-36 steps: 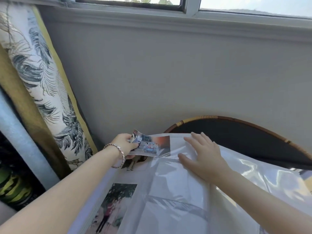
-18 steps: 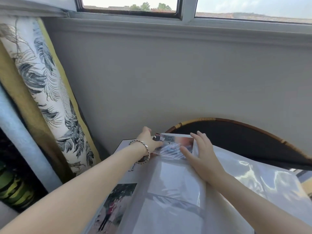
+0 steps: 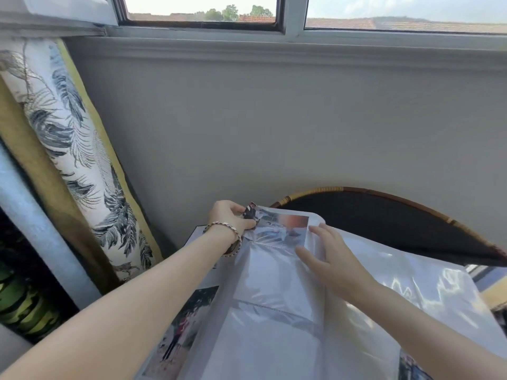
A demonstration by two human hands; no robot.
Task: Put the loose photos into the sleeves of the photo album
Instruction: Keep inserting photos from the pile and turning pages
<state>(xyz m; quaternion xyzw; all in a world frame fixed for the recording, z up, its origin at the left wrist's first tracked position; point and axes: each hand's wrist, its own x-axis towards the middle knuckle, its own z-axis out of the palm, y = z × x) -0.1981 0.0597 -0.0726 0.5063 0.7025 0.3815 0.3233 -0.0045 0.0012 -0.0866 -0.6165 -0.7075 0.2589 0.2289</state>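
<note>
1. Nearest, the open photo album (image 3: 274,338) lies across the bottom of the view. Its clear pockets are glossy, and a stored print of standing figures (image 3: 186,325) shows on its left page.
2. The right hand (image 3: 333,260) lies flat on the plastic page with its fingers straight and spread, grasping nothing.
3. The left hand (image 3: 233,218), wearing a bracelet (image 3: 229,238), pinches the left end of the loose photo (image 3: 282,229).
4. That photo sits mostly under the film of the top sleeve (image 3: 314,218), and its left corner sticks out, curled.
5. Beyond are a dark chair back (image 3: 384,218) with a wicker rim and a leaf-print cushion (image 3: 68,146) on the left. Behind them are a grey wall (image 3: 274,119) and a window (image 3: 203,9).
</note>
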